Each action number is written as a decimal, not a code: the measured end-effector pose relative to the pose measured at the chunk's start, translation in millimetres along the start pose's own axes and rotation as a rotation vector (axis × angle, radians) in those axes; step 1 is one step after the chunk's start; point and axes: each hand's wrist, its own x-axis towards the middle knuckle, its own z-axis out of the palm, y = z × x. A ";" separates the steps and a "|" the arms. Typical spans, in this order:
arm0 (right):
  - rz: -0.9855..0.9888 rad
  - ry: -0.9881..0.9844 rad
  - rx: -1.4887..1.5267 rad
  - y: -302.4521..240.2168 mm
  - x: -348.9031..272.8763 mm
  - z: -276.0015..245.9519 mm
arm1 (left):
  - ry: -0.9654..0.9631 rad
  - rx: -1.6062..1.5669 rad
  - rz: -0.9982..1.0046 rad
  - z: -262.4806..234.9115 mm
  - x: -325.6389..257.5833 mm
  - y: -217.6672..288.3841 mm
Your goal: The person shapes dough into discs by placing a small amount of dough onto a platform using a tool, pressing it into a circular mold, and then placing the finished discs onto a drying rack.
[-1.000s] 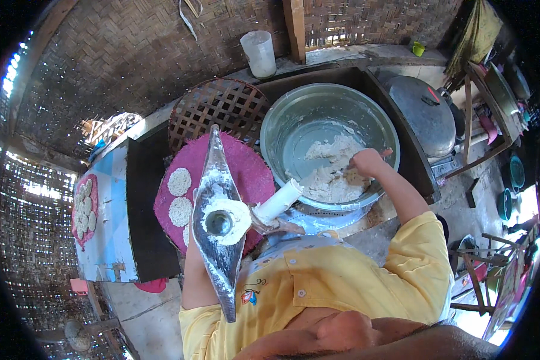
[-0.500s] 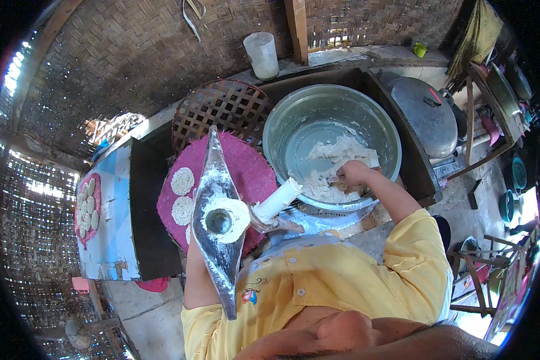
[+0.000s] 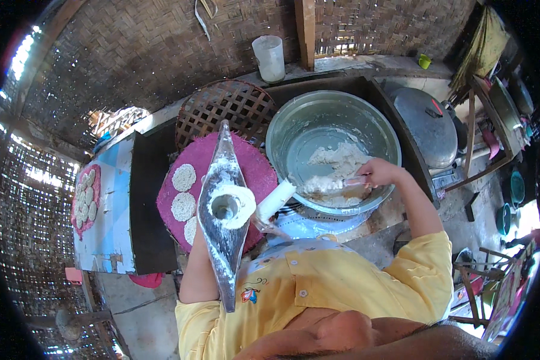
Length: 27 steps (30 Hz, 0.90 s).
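My right hand [image 3: 379,173] is closed on the pinkish handle of a dough-coated spoon-like utensil [image 3: 355,181], over the right side of a large green basin [image 3: 392,144]. Pale sticky dough [image 3: 341,157] lies inside. Above my lap is a dark spindle-shaped dough press [image 3: 223,168], with white dough smeared round its central hole. My left hand is behind it, fingers hidden, and appears to hold it up from beneath. Beside it, a white cylindrical plunger [image 3: 276,199] leans toward the basin's near rim. Several round white patties [image 3: 183,206] lie partly beneath the press on a fuzzy pink mat [image 3: 255,165].
An upturned lattice basket [image 3: 222,108] stands behind the mat. A translucent container [image 3: 269,59] is against the woven wall, and a lidded metal pot [image 3: 425,126] sits right of the basin. At far left, a table [image 3: 111,204] bears another pink mat with patties.
My right hand has drawn back to the right from the dough, and the dough-laden utensil now shows. The press has tilted slightly, its far tip shifting right. The whole view has shifted a little.
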 end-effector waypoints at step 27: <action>0.016 0.082 -0.663 12.4 25.6 36.7 | 0.122 -0.553 -0.529 9.1 15.3 -14.5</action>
